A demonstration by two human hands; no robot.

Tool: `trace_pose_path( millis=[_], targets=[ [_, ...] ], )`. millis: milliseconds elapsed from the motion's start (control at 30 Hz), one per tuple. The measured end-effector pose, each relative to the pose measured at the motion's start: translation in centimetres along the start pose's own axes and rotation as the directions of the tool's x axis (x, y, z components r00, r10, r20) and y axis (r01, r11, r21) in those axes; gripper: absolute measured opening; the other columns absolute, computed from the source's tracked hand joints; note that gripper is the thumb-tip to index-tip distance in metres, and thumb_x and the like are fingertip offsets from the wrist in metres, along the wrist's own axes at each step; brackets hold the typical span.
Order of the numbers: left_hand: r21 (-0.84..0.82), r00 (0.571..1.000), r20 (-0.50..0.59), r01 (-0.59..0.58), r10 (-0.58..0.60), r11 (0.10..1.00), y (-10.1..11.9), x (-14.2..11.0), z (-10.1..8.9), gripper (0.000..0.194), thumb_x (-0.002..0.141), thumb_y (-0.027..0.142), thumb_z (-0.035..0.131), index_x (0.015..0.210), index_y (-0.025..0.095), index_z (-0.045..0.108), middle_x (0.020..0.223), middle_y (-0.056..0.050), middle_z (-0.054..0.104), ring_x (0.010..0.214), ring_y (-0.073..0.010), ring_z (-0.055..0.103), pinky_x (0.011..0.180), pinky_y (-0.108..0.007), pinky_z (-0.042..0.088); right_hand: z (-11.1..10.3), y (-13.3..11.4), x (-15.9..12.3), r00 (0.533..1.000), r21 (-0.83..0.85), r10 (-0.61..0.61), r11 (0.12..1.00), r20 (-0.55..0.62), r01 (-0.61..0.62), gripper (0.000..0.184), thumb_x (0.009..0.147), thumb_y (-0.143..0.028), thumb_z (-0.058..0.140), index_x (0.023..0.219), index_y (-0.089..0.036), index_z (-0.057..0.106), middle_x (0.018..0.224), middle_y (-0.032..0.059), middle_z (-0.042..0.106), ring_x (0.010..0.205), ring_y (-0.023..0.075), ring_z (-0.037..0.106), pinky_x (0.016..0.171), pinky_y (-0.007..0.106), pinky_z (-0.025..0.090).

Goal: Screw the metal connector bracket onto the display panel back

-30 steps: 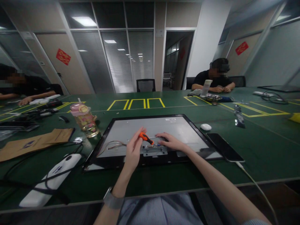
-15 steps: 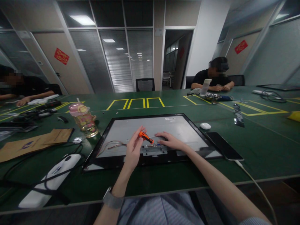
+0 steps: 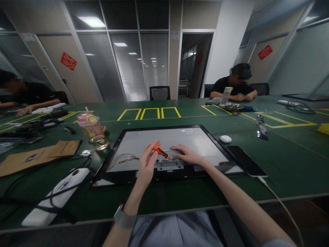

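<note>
A flat display panel [image 3: 164, 139] with a black frame lies back side up on the table before me. My left hand [image 3: 147, 159], a watch on its wrist, is closed around the handle end of an orange and black screwdriver [image 3: 161, 152]. The screwdriver slants down to the right, its lower end over the metal bracket and small board [image 3: 169, 164] near the panel's front edge. My right hand [image 3: 189, 155] rests on the panel just right of the board, fingers stretched out toward it. Thin wires [image 3: 125, 158] run across the panel on the left.
Left of the panel stand a pink-lidded cup [image 3: 92, 130], a paper bag [image 3: 51, 154] and a white power strip [image 3: 56, 197] with black cables. To the right lie a phone [image 3: 245, 159] on a cable and a white case [image 3: 225, 139]. Two people sit across the table.
The whole view has shifted very slightly. My left hand still grips the screwdriver in almost the same spot, and my right hand has stayed on the panel.
</note>
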State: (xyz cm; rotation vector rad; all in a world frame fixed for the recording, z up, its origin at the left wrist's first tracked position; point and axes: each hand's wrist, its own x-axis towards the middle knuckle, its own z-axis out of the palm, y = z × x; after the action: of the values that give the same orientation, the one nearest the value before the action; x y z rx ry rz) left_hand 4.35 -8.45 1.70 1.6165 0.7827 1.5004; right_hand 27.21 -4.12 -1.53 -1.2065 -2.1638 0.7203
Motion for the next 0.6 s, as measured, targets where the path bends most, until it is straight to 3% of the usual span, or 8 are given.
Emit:
trace_pose_path(
  millis=[133, 333, 600],
  targets=[
    [-0.065, 0.998, 0.051, 0.05, -0.047, 0.997, 0.02, -0.06, 0.19, 0.043, 0.089, 0.028, 0.05, 0.131, 0.021, 0.048, 0.129, -0.011, 0.056, 0.117, -0.0217, 0.055, 0.101, -0.037, 0.042, 0.0, -0.06, 0.0, 1.0, 0.002, -0.002, 1.0, -0.007, 0.002, 0.045, 0.087, -0.046, 0.053, 0.122, -0.02, 0.057, 0.127, 0.0086, 0.058, 0.121, 0.0257, 0.049, 0.11, 0.046, 0.026],
    [0.105, 0.999, -0.042, -0.015, 0.019, 0.994, -0.39, -0.1, 0.16, 0.033, 0.085, 0.029, 0.057, 0.116, 0.021, 0.062, 0.104, -0.006, 0.061, 0.097, -0.0176, 0.061, 0.085, -0.029, 0.051, -0.04, -0.16, -0.01, 1.0, 0.004, 0.0, 1.0, 0.002, 0.0, 0.042, 0.087, -0.045, 0.053, 0.121, -0.021, 0.057, 0.128, 0.008, 0.058, 0.122, 0.0255, 0.048, 0.109, 0.047, 0.026],
    [-0.068, 0.998, 0.06, 0.016, -0.012, 0.998, 0.4, -0.08, 0.34, 0.047, 0.087, 0.026, 0.052, 0.134, 0.021, 0.045, 0.136, -0.011, 0.048, 0.124, -0.0243, 0.049, 0.103, -0.038, 0.041, 0.09, 0.17, 0.06, 1.0, -0.019, -0.014, 1.0, -0.011, 0.014, 0.042, 0.087, -0.043, 0.053, 0.123, -0.021, 0.056, 0.127, 0.0076, 0.059, 0.118, 0.0251, 0.051, 0.11, 0.048, 0.023]
  ],
)
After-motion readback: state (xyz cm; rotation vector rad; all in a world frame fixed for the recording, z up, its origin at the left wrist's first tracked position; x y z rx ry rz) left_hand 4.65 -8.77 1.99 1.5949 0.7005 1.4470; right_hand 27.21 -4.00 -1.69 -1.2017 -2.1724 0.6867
